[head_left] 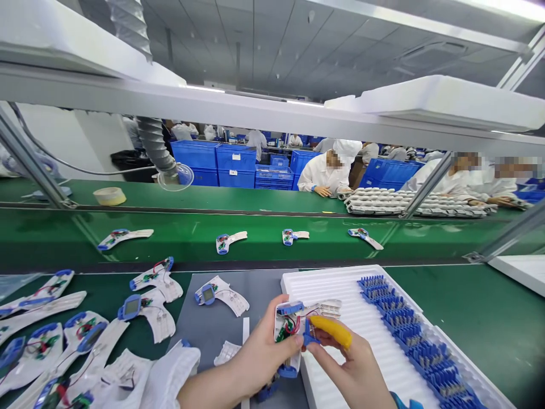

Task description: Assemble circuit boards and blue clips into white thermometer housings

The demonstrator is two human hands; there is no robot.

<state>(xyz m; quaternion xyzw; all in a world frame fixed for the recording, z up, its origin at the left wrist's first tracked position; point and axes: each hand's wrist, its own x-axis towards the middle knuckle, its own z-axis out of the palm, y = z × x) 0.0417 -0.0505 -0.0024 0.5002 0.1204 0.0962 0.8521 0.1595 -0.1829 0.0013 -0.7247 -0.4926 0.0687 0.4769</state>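
Two hands meet at a white housing (293, 324), held above the seam between the grey mat (264, 284) and the white foam tray (361, 318). Its open, wired side faces the wearer; the head's long axis runs from 12 to 6 o'clock, and the handle points to about 3. The left hand (268, 343) grips it between thumb and fingers. At the housing's 3 o'clock side, the right hand (347, 363) pinches a small blue piece (311, 334) between thumb and yellow-covered forefinger; whether piece and housing touch, I cannot tell. Rows of blue pieces (411, 335) lie toward 3 o'clock on the tray. Another unit (225, 295) rests on the mat toward 10, its handle pointing to 4.
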